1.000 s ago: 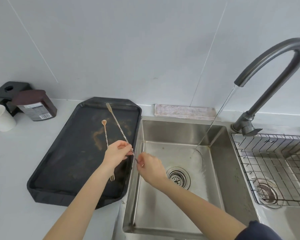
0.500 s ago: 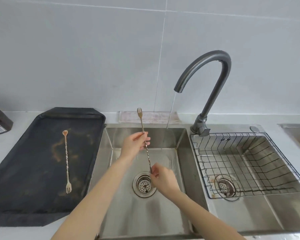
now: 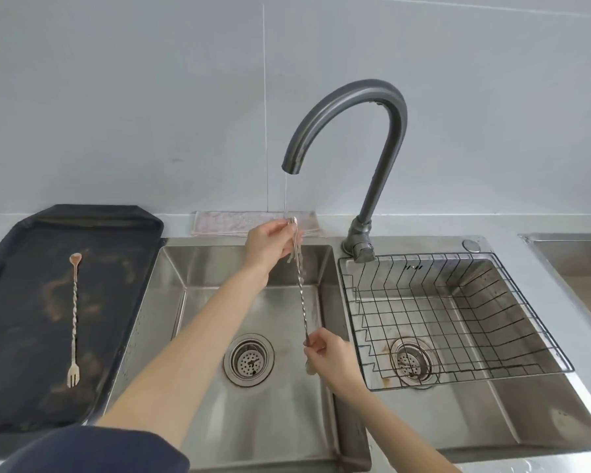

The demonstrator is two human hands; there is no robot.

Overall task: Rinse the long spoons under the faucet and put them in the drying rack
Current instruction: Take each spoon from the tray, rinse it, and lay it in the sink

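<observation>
No writing shows. The left hand (image 3: pixel 268 245) pinches the long spoon's (image 3: pixel 301 295) top under the faucet (image 3: pixel 352 131) water; the right hand (image 3: pixel 328 356) grips its bottom.

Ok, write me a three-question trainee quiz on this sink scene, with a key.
1. True or false: the long spoon held by the left hand and right hand has its upper end under the water from the faucet.
2. Where does the second spoon lie? A) in the drying rack B) on the black tray C) in the left sink basin
3. Fill in: the drying rack sits in the ____ basin.

Key: 1 true; 2 B; 3 right
</observation>
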